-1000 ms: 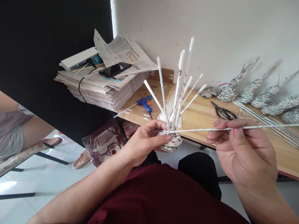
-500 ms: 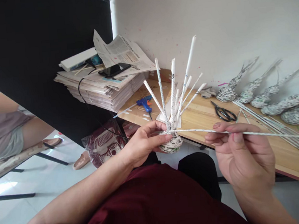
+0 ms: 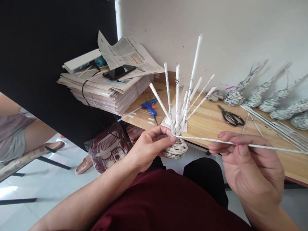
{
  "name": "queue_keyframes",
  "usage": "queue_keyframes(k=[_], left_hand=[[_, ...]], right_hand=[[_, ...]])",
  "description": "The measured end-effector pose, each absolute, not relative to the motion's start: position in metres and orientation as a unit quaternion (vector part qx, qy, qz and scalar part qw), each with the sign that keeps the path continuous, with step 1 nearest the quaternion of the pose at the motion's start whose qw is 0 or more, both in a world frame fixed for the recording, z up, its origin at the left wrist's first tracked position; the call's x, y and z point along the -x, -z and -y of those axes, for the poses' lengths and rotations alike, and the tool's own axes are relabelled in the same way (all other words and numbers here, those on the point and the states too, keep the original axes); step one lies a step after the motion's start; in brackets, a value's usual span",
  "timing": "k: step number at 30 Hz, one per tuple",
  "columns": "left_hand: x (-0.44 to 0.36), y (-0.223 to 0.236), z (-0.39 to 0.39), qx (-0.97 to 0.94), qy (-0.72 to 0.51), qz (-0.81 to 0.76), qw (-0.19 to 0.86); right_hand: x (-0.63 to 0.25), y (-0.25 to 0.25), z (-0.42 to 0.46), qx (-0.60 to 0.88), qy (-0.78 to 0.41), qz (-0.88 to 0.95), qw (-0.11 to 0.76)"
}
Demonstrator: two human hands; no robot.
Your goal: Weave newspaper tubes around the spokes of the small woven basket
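Note:
My left hand (image 3: pixel 149 148) is closed round a small woven newspaper piece (image 3: pixel 177 149) held over my lap. Several rolled paper spokes (image 3: pixel 185 87) fan up from its top. My right hand (image 3: pixel 250 164) pinches a long thin paper tube (image 3: pixel 271 148) between thumb and fingers. The tube runs from the woven piece rightwards, sloping slightly down past my hand.
A wooden table (image 3: pixel 214 124) along the white wall carries black scissors (image 3: pixel 230 117), a blue glue gun (image 3: pixel 150 106), several finished woven pieces (image 3: pixel 253 97), loose paper tubes (image 3: pixel 294 134), and a newspaper stack (image 3: pixel 108 89) with a phone (image 3: pixel 118 71). Another person's legs (image 3: pixel 11 136) are at left.
The woven piece has turned a little, so the spokes shifted. My right hand moved slightly down and left, and the tube's free end dropped lower.

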State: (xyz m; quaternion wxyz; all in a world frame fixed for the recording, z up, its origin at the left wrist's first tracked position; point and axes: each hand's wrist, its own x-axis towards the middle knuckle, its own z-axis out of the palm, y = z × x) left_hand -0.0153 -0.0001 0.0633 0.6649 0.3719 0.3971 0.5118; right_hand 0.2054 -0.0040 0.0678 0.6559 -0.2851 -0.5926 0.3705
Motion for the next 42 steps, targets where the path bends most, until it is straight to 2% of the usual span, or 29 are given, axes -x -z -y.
queue_keyframes(k=[6,8,11,13,15,19,23,35,42], left_hand=[[0.013,-0.061,0.000,-0.395,-0.502,-0.397,0.659],[0.013,-0.062,0.000,-0.393,-0.503,-0.395,0.660],[0.013,-0.064,0.000,-0.396,-0.501,-0.399,0.658],[0.013,-0.063,0.000,-0.406,-0.497,-0.402,0.653],[0.014,-0.062,0.000,-0.417,-0.498,-0.401,0.646],[0.012,-0.058,0.001,-0.430,-0.507,-0.399,0.632],[0.010,-0.055,0.003,-0.450,-0.509,-0.395,0.618],[0.013,-0.047,0.004,-0.517,-0.499,-0.400,0.568],[0.012,-0.046,0.005,-0.558,-0.494,-0.418,0.519]], right_hand=[[-0.195,-0.063,-0.001,0.367,-0.371,0.633,0.572],[-0.192,-0.062,-0.004,0.405,-0.372,0.663,0.508],[-0.190,-0.068,0.002,0.424,-0.373,0.740,0.366],[-0.192,-0.077,0.015,0.406,-0.318,0.800,0.306],[-0.195,-0.088,0.029,0.363,-0.236,0.841,0.325],[-0.195,-0.101,0.035,0.329,-0.080,0.842,0.419],[-0.187,-0.088,0.012,0.333,-0.013,0.852,0.404],[-0.172,-0.072,-0.002,0.408,-0.117,0.811,0.403],[-0.167,-0.073,-0.004,0.464,-0.233,0.755,0.401]])
